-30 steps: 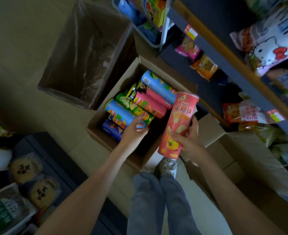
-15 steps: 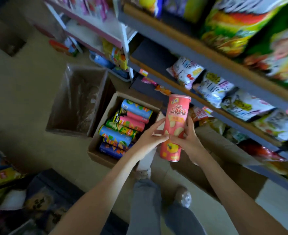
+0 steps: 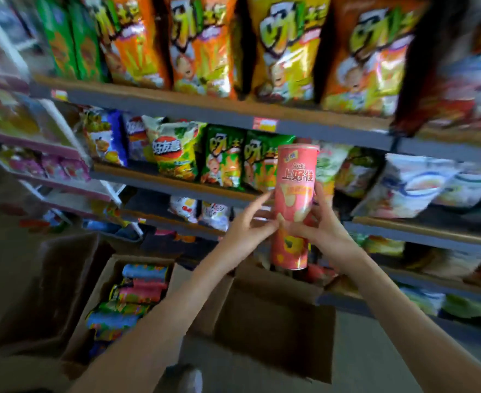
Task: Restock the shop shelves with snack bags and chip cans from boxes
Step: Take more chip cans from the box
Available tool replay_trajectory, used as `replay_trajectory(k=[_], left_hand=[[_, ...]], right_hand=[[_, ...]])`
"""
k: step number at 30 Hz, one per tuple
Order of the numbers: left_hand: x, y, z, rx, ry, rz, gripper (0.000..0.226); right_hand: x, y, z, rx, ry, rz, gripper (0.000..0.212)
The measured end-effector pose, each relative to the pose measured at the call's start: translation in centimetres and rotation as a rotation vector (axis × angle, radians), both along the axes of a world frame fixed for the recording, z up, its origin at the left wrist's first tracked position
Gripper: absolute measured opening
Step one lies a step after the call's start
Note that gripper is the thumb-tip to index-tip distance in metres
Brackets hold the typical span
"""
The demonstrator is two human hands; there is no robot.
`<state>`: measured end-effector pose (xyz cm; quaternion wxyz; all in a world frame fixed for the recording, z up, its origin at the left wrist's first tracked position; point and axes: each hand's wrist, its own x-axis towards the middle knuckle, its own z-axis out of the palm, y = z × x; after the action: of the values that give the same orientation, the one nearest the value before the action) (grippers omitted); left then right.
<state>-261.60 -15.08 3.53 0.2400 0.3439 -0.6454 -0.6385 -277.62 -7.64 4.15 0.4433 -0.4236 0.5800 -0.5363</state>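
Observation:
A tall pink chip can [image 3: 294, 191] stands upright in the air in front of the middle shelf. My right hand [image 3: 322, 231] grips its lower half from the right. My left hand [image 3: 247, 228] touches the can's left side with the fingers nearly straight. Below left, an open cardboard box [image 3: 97, 304] on the floor holds several colourful chip cans [image 3: 131, 299] lying on their sides.
Grey shelves [image 3: 205, 114] with wooden edges carry orange and green snack bags on the top and middle rows. A second open box [image 3: 273, 321] sits below my hands, and an empty lined box [image 3: 35, 293] lies at left. A pink-edged rack [image 3: 49, 154] stands at far left.
The view has swung up from the boxes to the shelves. The pink can rose from box level to the middle shelf, and my left hand left the box and came to the can.

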Motion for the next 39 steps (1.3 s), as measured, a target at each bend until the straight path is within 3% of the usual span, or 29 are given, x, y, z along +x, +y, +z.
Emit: replay_trajectory(k=[4, 11, 21, 29, 39], left_hand=[[-8.7, 4.0, 6.8, -0.147, 0.056, -0.128, 0.059], [-21.4, 8.8, 18.1, -0.341, 0.212, -0.263, 0.062], [-33.3, 10.4, 31.2, -0.577, 0.445, -0.285, 0.061], [-45.5, 7.8, 37.4, -0.675, 0.334, -0.278, 0.069], [-61.9, 4.4, 37.1, -0.755, 0.175, -0.253, 0.095]], right_hand=[[-8.0, 6.1, 6.3, -0.119, 0.056, -0.074, 0.080], [-18.7, 12.8, 16.9, -0.316, 0.147, -0.211, 0.097], [-31.4, 14.7, 29.8, -0.573, 0.304, -0.207, 0.084], [-43.1, 11.8, 34.9, -0.673, 0.416, -0.308, 0.093], [-57.1, 7.8, 34.5, -0.482, 0.566, -0.336, 0.101]])
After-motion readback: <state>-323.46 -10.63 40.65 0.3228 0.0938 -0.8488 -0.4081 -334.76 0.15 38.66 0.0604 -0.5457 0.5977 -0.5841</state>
